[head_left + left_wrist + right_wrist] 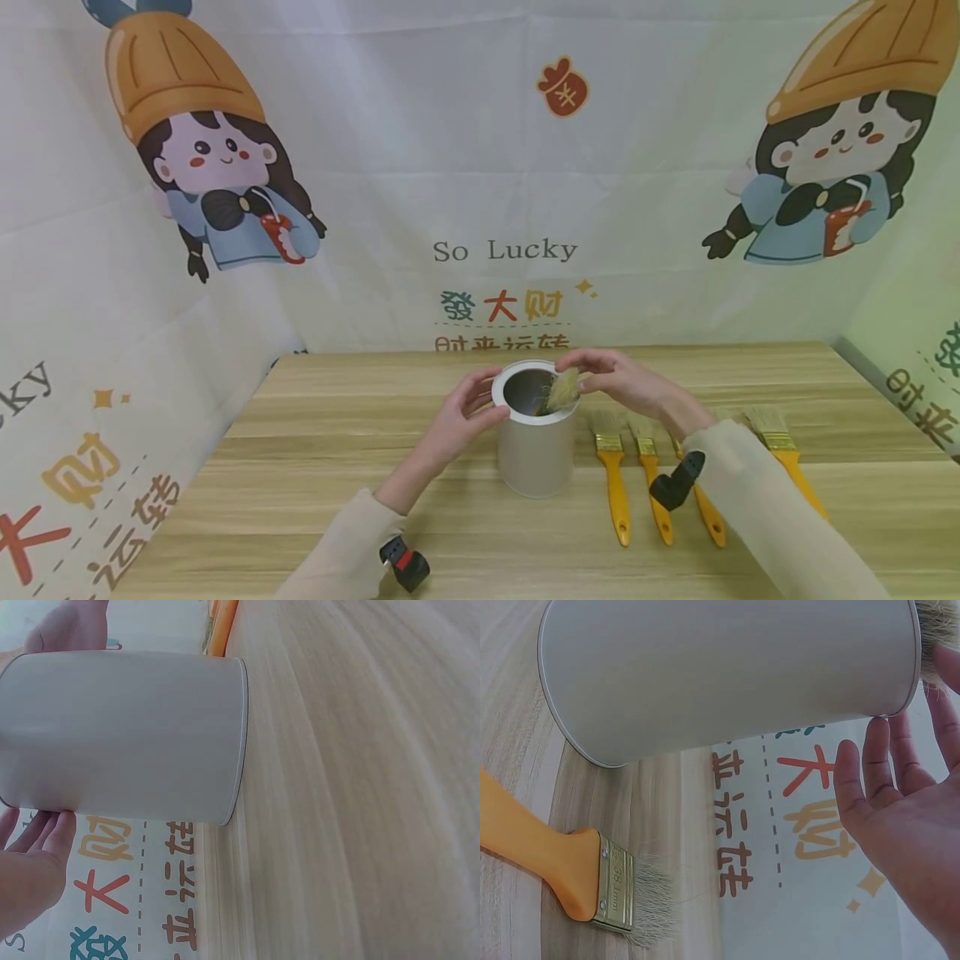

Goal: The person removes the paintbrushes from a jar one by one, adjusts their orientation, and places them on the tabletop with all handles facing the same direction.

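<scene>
A white, open-topped can [536,458] stands upright on the wooden table, its upper edge between the thumb and fingers of my left hand [468,412]. Bristles of a paintbrush [562,390] stick out over the can's right rim, while the handle is mostly hidden inside. My right hand [618,379] pinches those bristles between thumb and fingers. In the right wrist view, the other fingertips [877,727] of that hand come right up to the can's rim. From the left wrist, the can's smooth side [127,735] fills much of the picture.
Several yellow-handled paintbrushes [617,492] lie to the right of the can, bristles pointing away, partly covered by my right forearm. A wider brush [783,450] lies beyond that arm. Printed cloth [495,167] hangs behind the table [337,433] and along both sides.
</scene>
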`<state>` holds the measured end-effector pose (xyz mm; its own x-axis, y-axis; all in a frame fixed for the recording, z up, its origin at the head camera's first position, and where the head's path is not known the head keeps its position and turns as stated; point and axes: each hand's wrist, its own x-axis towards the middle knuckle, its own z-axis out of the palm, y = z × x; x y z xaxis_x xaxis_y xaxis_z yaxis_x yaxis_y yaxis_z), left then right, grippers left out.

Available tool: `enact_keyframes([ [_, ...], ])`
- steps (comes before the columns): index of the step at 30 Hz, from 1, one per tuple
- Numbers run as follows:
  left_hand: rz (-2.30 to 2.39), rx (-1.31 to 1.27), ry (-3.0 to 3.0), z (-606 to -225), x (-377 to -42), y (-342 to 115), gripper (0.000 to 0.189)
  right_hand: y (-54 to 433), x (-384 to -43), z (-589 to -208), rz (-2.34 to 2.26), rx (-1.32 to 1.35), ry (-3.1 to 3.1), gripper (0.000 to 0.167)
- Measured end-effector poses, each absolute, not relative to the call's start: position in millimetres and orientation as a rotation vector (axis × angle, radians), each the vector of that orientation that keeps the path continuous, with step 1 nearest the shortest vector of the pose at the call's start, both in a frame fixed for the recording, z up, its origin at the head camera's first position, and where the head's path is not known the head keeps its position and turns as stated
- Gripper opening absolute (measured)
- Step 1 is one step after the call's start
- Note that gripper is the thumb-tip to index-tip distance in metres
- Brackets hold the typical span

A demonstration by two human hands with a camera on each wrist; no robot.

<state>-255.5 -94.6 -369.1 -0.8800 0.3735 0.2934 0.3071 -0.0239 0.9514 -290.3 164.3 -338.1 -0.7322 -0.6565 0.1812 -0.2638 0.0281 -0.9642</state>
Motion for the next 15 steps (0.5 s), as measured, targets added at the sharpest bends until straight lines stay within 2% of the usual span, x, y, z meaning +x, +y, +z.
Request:
enact_keyframes([
  [15,2.089,0.789,2.121,-370.7,-256.9,-95.5,0.053,165.8,-290.4,-340.1,-1.732,-0.960,2.070,0.017],
])
